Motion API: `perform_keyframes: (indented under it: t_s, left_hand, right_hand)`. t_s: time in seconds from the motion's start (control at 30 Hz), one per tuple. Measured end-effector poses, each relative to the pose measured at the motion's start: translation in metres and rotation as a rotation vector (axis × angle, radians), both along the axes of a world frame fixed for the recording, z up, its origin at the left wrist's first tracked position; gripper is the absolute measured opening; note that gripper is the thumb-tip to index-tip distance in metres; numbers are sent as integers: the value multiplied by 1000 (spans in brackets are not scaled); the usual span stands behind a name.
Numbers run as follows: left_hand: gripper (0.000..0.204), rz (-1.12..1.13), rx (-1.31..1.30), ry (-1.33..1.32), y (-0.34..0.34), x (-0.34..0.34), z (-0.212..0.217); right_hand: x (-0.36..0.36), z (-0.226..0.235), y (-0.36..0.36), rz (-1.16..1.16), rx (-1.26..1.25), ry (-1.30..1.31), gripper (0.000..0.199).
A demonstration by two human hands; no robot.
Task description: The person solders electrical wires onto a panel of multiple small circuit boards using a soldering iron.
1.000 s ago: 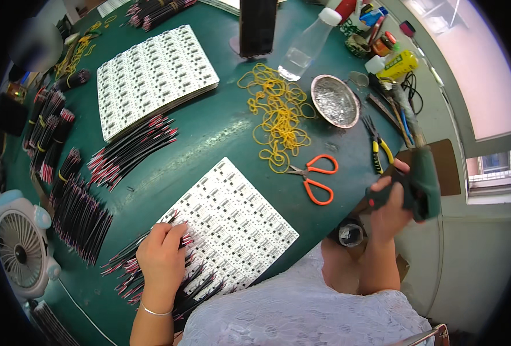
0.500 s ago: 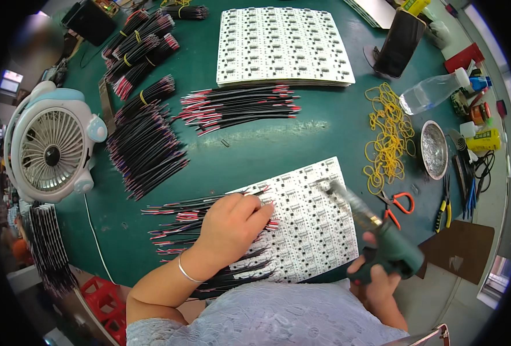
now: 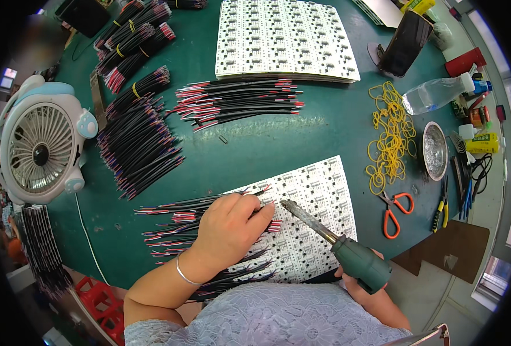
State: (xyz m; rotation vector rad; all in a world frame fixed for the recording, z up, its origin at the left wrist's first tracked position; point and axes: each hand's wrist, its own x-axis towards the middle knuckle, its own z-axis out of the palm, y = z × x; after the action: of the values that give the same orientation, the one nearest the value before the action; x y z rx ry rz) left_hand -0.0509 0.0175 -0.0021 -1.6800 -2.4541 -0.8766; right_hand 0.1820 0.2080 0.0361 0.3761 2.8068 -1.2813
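Observation:
A white circuit board panel [image 3: 319,225] lies tilted on the bench in front of me. Black cables [image 3: 169,237] with red and white stripped ends lie in rows across its left part. My left hand [image 3: 229,224] rests over them, fingers curled and pinching a cable near the board's middle; the fingertips partly hide it. In my right hand [image 3: 356,284] is a green-handled soldering gun [image 3: 356,262]. Its metal barrel slopes up and left, and the tip is over the panel just right of my left fingertips. Whether the tip touches the board I cannot tell.
Beyond lie a stack of panels [image 3: 284,40], loose cables [image 3: 241,102] and cable bundles [image 3: 140,144]. A fan [image 3: 40,154] stands left. On the right are rubber bands [image 3: 389,138], a metal bowl [image 3: 434,151], orange-handled scissors [image 3: 392,222], pliers [image 3: 441,210], a bottle [image 3: 434,95] and a phone [image 3: 405,46].
My right hand has brought the soldering gun left, its tip shifting from the panel's right part to beside my left fingertips. My left hand stays nearly in place.

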Motion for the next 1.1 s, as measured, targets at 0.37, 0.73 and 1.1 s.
perform_keyframes:
  t_s: [0.37,0.73,1.1]
  left_hand:
    - [27,-3,-12,0,0,1,0]
    - [26,1,-11,4,1,0,1]
    - [26,8,-4,-8,2,0,1]
  right_hand:
    - [-1,-2,-1,-20,-58,25,30]
    - [-6,0,3,47,33,46,20]
    - [-2,-2,-4,-124,-222,66,22]
